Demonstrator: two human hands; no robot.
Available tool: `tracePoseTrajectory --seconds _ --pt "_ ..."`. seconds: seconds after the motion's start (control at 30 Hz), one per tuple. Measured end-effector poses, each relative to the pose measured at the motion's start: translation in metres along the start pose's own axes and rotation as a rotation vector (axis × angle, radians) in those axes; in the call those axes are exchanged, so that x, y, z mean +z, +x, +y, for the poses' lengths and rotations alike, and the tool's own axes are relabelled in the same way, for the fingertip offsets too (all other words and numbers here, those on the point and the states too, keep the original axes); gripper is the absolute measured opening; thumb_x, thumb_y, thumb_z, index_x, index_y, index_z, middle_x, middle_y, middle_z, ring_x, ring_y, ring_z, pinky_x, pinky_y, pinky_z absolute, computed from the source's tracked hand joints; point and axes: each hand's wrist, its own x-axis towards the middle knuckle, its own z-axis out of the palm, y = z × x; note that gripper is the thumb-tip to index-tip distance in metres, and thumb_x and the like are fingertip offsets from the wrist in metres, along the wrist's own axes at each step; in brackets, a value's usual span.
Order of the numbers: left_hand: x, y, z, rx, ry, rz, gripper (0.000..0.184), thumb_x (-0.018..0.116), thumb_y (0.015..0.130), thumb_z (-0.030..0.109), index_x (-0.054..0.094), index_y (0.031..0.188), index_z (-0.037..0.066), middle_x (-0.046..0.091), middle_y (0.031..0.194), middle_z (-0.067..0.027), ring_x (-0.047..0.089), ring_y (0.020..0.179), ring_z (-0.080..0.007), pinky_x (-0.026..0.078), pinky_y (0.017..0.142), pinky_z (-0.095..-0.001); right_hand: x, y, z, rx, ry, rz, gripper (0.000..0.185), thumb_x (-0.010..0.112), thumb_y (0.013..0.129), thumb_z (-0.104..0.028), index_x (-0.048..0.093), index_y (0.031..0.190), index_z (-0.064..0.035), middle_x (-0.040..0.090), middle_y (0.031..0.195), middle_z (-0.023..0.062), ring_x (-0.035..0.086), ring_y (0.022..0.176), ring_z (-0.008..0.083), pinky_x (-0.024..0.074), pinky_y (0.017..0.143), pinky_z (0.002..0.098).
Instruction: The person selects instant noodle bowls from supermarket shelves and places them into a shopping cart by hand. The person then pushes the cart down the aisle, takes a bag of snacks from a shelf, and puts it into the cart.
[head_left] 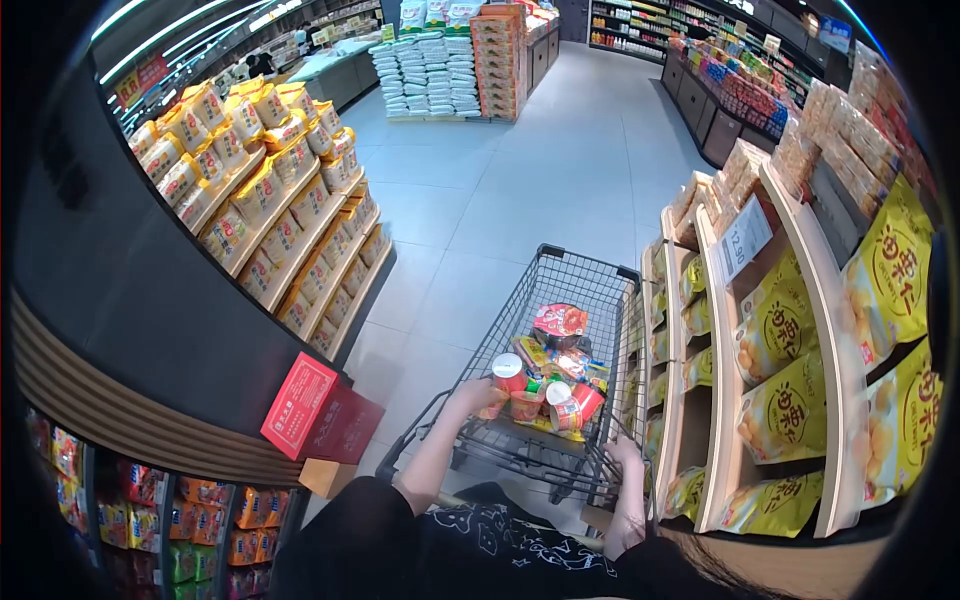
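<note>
A black wire shopping cart [560, 262] stands in front of me with packaged food in its basket. My left hand [473, 400] reaches over the basket's near left side, its fingers curled at a small orange cup [492, 407]. Beside that cup are a white-lidded red tub [508, 372], a red-and-green cup [526, 404] and a red-and-white cup [567, 414] lying tilted. Farther forward, a red instant-noodle bowl [560, 320] rests near several colourful packets [570, 364]. My right hand [625, 455] is closed around the cart's near right edge.
Close on the right, a shelf [715, 420] holds yellow snack bags [787, 415] and a price sign [746, 238]. To the left are a shelf of yellow-and-white packages [262, 195] and a red sign box [322, 415]. Stacked sacks [425, 75] stand ahead beyond the tiled floor [475, 190].
</note>
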Motion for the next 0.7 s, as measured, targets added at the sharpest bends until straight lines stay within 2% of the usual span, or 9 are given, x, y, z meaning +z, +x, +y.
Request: tracePoseTrajectory --seconds 0.07,0.13,0.17,0.23,0.33,0.4,0.47,0.57,0.7 --pt "0.005 0.022 0.005 -0.039 -0.037 -0.086 0.038 0.051 0.073 0.035 0.061 0.094 0.005 0.062 0.090 -0.0174 0.060 0.085 -0.0281 0.045 0.076 -0.0390 -0.003 0.015 -0.001 -0.112 -0.060 0.036 0.052 0.062 0.068 -0.031 0.053 0.105 0.0040 0.054 0.106 0.0263 0.053 0.100 0.0351 0.0416 0.087 0.0372" --pt "0.029 0.070 -0.022 0.253 0.249 -0.148 0.035 0.051 0.075 0.035 0.062 0.087 0.004 0.062 0.088 -0.0173 0.060 0.083 -0.0284 0.046 0.075 -0.0389 -0.010 0.033 -0.004 -0.113 -0.052 -0.011 0.055 0.062 0.068 -0.032 0.052 0.108 0.0050 0.053 0.107 0.0263 0.053 0.101 0.0351 0.0409 0.088 0.0358" --pt "0.034 0.083 -0.024 0.250 0.251 -0.147 0.035 0.051 0.075 0.035 0.062 0.087 0.004 0.062 0.088 -0.0173 0.060 0.083 -0.0284 0.046 0.075 -0.0389 -0.014 0.041 -0.007 -0.100 -0.046 -0.051 0.055 0.062 0.068 -0.032 0.052 0.109 0.0046 0.054 0.106 0.0258 0.053 0.100 0.0349 0.0414 0.087 0.0354" --pt "0.040 0.098 -0.016 0.327 0.415 0.062 0.032 0.054 0.074 0.031 0.059 0.084 0.001 0.061 0.075 -0.0165 0.059 0.079 -0.0304 0.044 0.071 -0.0418 -0.021 0.055 -0.012 -0.095 0.015 -0.086 0.055 0.062 0.068 -0.032 0.053 0.108 0.0040 0.057 0.102 0.0246 0.055 0.097 0.0342 0.0429 0.085 0.0345" --pt "0.032 0.104 0.006 0.375 0.278 0.100 0.034 0.054 0.075 0.034 0.059 0.084 0.001 0.061 0.076 -0.0165 0.059 0.079 -0.0309 0.044 0.071 -0.0409 -0.029 0.080 -0.020 -0.159 0.015 -0.031 0.053 0.062 0.066 -0.032 0.055 0.106 0.0027 0.060 0.094 0.0212 0.059 0.088 0.0282 0.0452 0.078 0.0332" --pt "0.026 0.109 0.019 0.338 0.245 0.034 0.037 0.053 0.076 0.035 0.058 0.087 0.000 0.061 0.081 -0.0174 0.058 0.081 -0.0322 0.044 0.073 -0.0403 -0.038 0.088 -0.026 -0.159 0.010 -0.013 0.051 0.062 0.066 -0.031 0.055 0.104 0.0027 0.061 0.091 0.0204 0.060 0.085 0.0276 0.0458 0.075 0.0332" --pt "0.027 0.123 0.022 0.282 0.287 -0.047 0.038 0.052 0.077 0.035 0.058 0.090 0.001 0.060 0.088 -0.0186 0.058 0.084 -0.0327 0.044 0.077 -0.0390 -0.049 0.094 -0.033 -0.201 0.005 -0.027 0.051 0.061 0.068 -0.031 0.054 0.104 0.0039 0.058 0.098 0.0239 0.057 0.093 0.0330 0.0439 0.081 0.0352" --pt "0.011 0.121 0.042 0.215 0.230 -0.120 0.038 0.050 0.078 0.035 0.058 0.093 0.000 0.060 0.093 -0.0197 0.058 0.087 -0.0320 0.044 0.078 -0.0385 -0.085 0.086 -0.055 -0.131 0.051 -0.024 0.049 0.062 0.070 -0.030 0.053 0.107 0.0011 0.058 0.099 0.0238 0.057 0.094 0.0320 0.0438 0.082 0.0351" --pt "0.007 0.142 0.045 0.274 0.283 -0.123 0.039 0.048 0.078 0.034 0.058 0.095 0.000 0.060 0.095 -0.0199 0.058 0.088 -0.0320 0.044 0.078 -0.0388 -0.097 0.103 -0.049 -0.148 0.049 0.088 0.054 0.061 0.071 -0.034 0.051 0.110 0.0016 0.059 0.096 0.0228 0.058 0.092 0.0302 0.0447 0.080 0.0352"
